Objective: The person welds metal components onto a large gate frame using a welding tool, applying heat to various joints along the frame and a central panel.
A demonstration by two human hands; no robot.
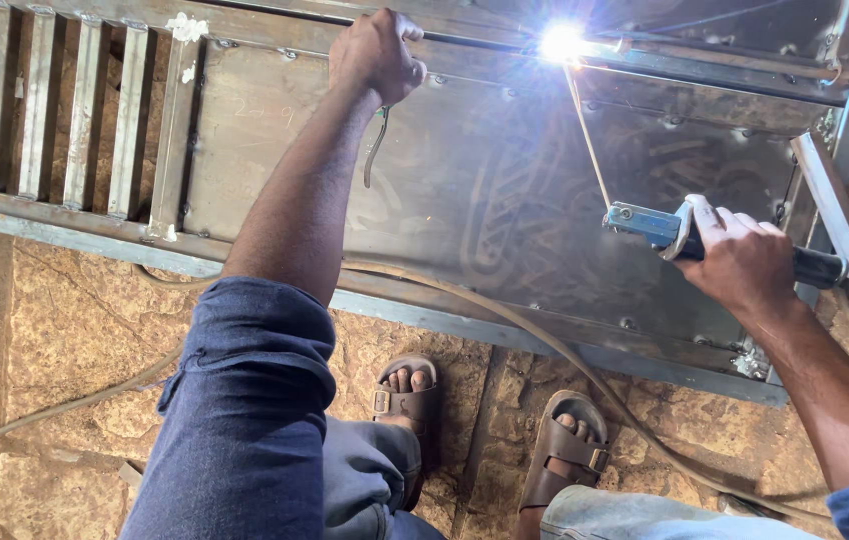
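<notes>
My right hand (pixel 740 258) grips the electrode holder (pixel 720 245), its rod (pixel 587 135) angled up to the bright arc (pixel 562 42) on the steel gate frame (pixel 485 190); my left hand (pixel 377 52) closes on the top rail, apparently bracing it.

We look down on a steel gate frame (pixel 245 215) lying flat on the stone floor (pixel 75 320); our left hand (pixel 377 52) is closed over its far rail; our right hand (pixel 740 258) grips a blue electrode holder (pixel 650 224), its thin rod (pixel 588 140) running up to a white arc (pixel 562 42) at the rail; a cable (pixel 505 320) trails past our sandalled feet (pixel 407 395).
</notes>
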